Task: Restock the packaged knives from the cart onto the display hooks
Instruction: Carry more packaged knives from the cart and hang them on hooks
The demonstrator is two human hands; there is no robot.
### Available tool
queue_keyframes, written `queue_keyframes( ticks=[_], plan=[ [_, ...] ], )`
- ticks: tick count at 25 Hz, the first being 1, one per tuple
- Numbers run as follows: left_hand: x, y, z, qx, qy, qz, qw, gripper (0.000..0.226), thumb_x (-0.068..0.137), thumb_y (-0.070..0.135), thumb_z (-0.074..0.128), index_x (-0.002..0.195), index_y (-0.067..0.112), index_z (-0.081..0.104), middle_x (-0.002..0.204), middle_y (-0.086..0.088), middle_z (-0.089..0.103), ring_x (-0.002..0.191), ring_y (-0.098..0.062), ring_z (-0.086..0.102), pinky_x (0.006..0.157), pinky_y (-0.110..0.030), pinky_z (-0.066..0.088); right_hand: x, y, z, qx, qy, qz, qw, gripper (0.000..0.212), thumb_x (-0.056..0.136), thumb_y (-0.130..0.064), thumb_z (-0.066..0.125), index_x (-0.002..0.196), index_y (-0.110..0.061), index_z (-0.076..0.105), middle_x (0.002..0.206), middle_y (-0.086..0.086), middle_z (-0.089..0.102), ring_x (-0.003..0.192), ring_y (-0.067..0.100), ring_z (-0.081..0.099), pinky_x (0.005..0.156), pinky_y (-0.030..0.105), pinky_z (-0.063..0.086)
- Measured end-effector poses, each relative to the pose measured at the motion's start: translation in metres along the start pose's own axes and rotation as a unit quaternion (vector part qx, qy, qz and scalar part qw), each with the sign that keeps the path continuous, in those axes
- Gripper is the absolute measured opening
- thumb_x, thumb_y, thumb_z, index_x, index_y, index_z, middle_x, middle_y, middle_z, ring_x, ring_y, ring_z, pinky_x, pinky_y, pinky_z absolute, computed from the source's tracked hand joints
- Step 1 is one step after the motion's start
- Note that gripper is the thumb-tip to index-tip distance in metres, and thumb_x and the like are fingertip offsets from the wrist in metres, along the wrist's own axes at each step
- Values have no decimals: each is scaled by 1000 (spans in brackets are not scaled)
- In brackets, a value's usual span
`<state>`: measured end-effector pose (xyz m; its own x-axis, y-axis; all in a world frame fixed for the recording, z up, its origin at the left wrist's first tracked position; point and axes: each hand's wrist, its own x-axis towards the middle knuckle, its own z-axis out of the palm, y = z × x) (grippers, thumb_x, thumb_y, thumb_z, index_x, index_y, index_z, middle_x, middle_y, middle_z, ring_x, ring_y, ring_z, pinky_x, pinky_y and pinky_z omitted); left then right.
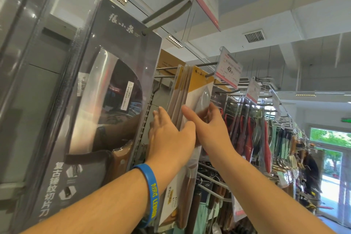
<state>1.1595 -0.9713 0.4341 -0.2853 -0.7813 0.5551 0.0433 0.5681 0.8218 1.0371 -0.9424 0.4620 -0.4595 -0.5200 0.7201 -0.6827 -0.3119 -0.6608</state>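
Observation:
Several yellow-and-white packaged knives (197,89) hang together on a grey display hook (207,64) at the centre. My left hand (169,138), with a blue wristband, lies straight-fingered against the left and rear side of that bundle. My right hand (207,125) reaches in from the right, its fingers curled round the front pack's edge and its thumb pointing up-left over the pack. A large grey packaged cleaver (106,100) hangs close on the left from another hook (167,12). The cart is out of view.
A price tag reading 49 (228,69) sits at the hook's tip. More packaged knives and utensils (252,129) hang in rows to the right and below. A slotted shelf upright (144,121) runs behind my left hand. A doorway (330,159) lies far right.

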Motion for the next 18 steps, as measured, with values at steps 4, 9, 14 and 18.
queue_keyframes(
  ticks=[4,9,14,18],
  plan=[
    [-1,-2,-2,28,-11,5,1000,95,90,38,57,156,25,-10,166,5,-9,153,-22,2,122,-45,15,0,-3,6,-17,-4,-18,1000,144,44,-78,83,161,-36,10,160,-8,36,129,-1,33,103,27,33],
    [-2,-8,-4,52,-35,23,998,92,95,28,57,156,29,-13,165,5,-15,153,-25,2,122,-46,17,4,-5,11,-28,19,-27,999,136,51,-70,85,160,-34,12,150,-8,45,133,10,45,100,31,43],
    [-7,-8,0,64,-41,32,997,85,99,20,51,157,29,-11,165,3,-16,152,-26,3,122,-43,17,5,-6,18,-27,22,-26,999,126,55,-68,84,157,-34,17,133,-10,57,118,10,58,91,29,53],
    [-7,-3,2,72,-32,28,996,83,99,18,50,157,30,-8,165,3,-13,152,-27,6,122,-45,20,4,-6,21,7,17,-27,999,129,54,-69,81,159,-32,15,146,-6,50,128,13,51,86,21,43]
  ],
)
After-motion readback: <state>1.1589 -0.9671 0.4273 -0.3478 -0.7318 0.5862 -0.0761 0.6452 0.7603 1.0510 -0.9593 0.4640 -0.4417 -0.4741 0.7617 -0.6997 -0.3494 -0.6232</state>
